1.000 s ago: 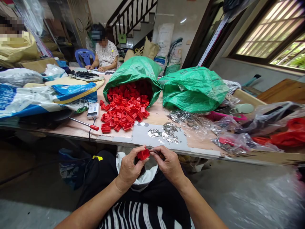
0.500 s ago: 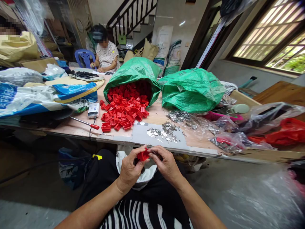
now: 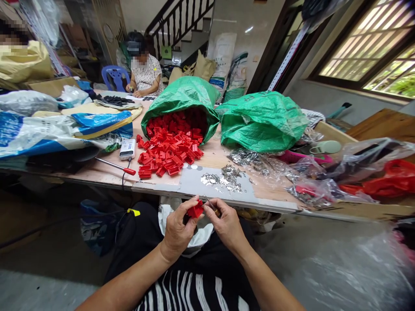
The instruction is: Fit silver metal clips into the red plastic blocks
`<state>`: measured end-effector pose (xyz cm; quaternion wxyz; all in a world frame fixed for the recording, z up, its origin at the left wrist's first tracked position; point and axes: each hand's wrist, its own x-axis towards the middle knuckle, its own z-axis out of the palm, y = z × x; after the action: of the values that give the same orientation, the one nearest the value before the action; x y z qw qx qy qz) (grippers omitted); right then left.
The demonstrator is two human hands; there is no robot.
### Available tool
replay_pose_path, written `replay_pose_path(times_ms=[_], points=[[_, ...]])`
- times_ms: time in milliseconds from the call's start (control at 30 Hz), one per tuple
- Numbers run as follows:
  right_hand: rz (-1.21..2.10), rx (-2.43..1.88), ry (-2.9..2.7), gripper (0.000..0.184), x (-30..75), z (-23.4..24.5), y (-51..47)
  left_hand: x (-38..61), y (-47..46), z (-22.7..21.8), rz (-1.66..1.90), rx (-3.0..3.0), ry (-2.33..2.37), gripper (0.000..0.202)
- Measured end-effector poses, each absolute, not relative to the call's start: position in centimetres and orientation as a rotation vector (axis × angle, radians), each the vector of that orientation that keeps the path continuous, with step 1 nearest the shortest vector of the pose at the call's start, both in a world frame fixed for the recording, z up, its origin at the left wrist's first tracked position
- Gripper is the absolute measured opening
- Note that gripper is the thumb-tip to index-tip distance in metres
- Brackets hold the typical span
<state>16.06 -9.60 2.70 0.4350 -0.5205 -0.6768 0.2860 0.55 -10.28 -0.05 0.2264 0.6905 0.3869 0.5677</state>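
My left hand (image 3: 180, 222) is closed around a small red plastic part (image 3: 196, 210), pinching it between thumb and fingers above my lap. In my right hand (image 3: 228, 224), also closed, is a thin pointed metal tool (image 3: 208, 201), its exact kind unclear. The tool's tip is close to the red part; whether they touch I cannot tell. Below both hands hangs an open white bag (image 3: 194, 246). On the table before me, small flat metal pieces (image 3: 227, 178) lie on a grey sheet (image 3: 191, 181), beside a heap of red plastic parts (image 3: 168, 151).
The heap spills from an open green sack (image 3: 181, 93); a second green sack (image 3: 264, 121) lies to its right. A red-handled tool (image 3: 116, 166) and a white device (image 3: 127, 149) with a cable are at left. Across the table sits a person (image 3: 145, 75).
My right hand has drawn slightly right, away from the red part, and more of the metal tool shows. My left hand keeps its hold on the part.
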Motion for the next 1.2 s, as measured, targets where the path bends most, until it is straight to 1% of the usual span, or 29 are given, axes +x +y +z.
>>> replay_pose_path(times_ms=[167, 433, 700, 900, 1033, 1200], points=[[0.816, -1.354, -1.579, 0.022, 15.7, 2.6, -9.2, 0.6, -10.0, -0.3, 1.588, 1.867, 0.994, 0.036], [0.689, -1.428, -1.59, 0.018, 15.6, 2.7, -9.4, 0.4, -9.7, -0.6, 1.589, 1.891, 1.004, 0.037], [0.655, -1.49, -1.599, 0.016, 15.4, 3.4, -9.7, 0.5, -9.8, -0.7, 1.568, 1.924, 1.006, 0.036], [0.72, -1.539, -1.709, 0.017, 15.8, 3.4, -9.6, 0.4, -9.9, -0.6, 1.542, 1.889, 0.967, 0.032], [0.869, -1.373, -1.781, 0.015, 16.9, 2.8, -8.8, 0.2, -9.8, -0.7, 1.523, 1.921, 1.007, 0.034], [1.009, -1.257, -1.706, 0.022, 17.9, 2.2, -7.7, 0.3, -9.6, -0.8, 1.575, 2.008, 1.034, 0.035]])
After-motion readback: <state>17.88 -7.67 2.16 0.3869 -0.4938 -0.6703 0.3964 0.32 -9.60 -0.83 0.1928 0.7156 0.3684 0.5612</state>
